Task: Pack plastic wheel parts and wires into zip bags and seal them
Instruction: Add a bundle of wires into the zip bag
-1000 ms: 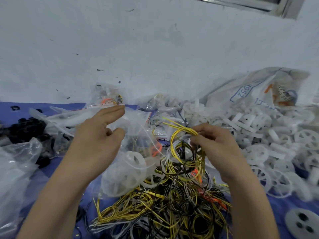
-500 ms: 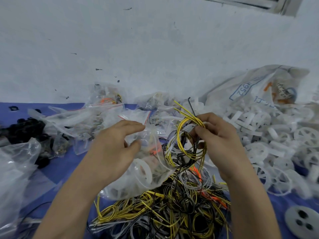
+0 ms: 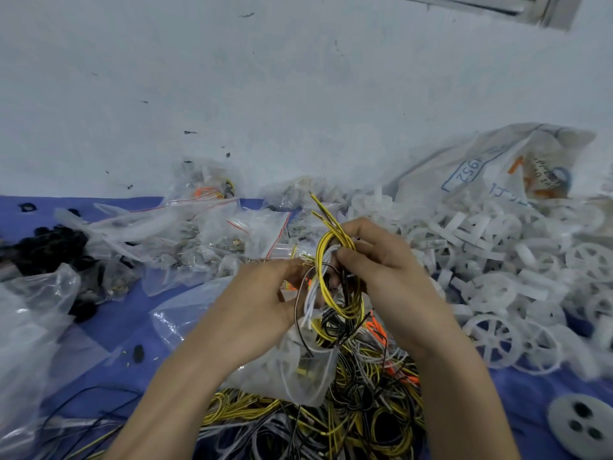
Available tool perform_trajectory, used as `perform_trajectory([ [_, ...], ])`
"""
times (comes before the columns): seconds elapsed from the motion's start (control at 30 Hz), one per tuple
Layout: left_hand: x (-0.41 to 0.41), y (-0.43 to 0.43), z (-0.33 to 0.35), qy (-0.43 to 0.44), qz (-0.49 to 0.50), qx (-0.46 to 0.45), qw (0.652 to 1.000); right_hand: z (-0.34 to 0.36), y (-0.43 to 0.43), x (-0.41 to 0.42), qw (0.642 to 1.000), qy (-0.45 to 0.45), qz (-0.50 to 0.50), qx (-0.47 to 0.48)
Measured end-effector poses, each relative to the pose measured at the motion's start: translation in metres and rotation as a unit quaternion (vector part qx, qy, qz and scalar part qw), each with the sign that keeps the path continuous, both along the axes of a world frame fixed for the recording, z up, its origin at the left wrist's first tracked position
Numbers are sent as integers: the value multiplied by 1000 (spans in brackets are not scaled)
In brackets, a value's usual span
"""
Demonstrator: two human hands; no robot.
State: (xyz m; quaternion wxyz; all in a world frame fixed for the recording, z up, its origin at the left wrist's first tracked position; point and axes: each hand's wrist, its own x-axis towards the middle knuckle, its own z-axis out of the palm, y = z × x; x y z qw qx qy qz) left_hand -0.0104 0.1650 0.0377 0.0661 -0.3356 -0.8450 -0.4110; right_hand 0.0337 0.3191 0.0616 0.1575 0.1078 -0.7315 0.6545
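Up close in the head view, the right hand (image 3: 388, 280) had its grip clamped on a looped wire bundle (image 3: 331, 257) of yellow, white and black strands, thumb and fingers pinching it near the top, with yellow ends sticking up past the knuckles. The left hand (image 3: 252, 307) met it from the other side, its grip closed on the mouth of a clear zip bag (image 3: 298, 370) that hung below both hands, the lower loops of the bundle dipping into it. Under the bag lay a tangled wire pile (image 3: 358, 423) on the blue table (image 3: 159, 370). White plastic wheels (image 3: 497, 260) were heaped to the right, in front of a printed sack (image 3: 497, 171). Filled bags (image 3: 232, 234) sat further back, black parts (image 3: 49, 247) at far left, and a grey disc (image 3: 580, 423) at lower right.
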Motion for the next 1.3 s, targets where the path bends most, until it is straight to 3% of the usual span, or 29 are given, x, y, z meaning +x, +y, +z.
perform_trajectory([
  [0.27,-3,0,-5,-28,-14,8,999,-2,-1,-1,1000,-19,2,1],
  [0.43,-9,-6,-9,12,50,-33,998,2,15,0,994,9,-109,-28],
  [0.63,-8,-5,-9,4,48,-20,999,2,39,6,978,-49,-186,-83],
  [0.93,7,7,-4,15,-27,-80,996,5,28,6,983,-31,-153,-95],
  [1.13,10,20,-9,-1,-40,4,999,6,17,5,986,-22,-116,-120],
  [1.3,7,17,-8,-20,-23,31,999,0,28,1,963,-20,-174,-206],
])
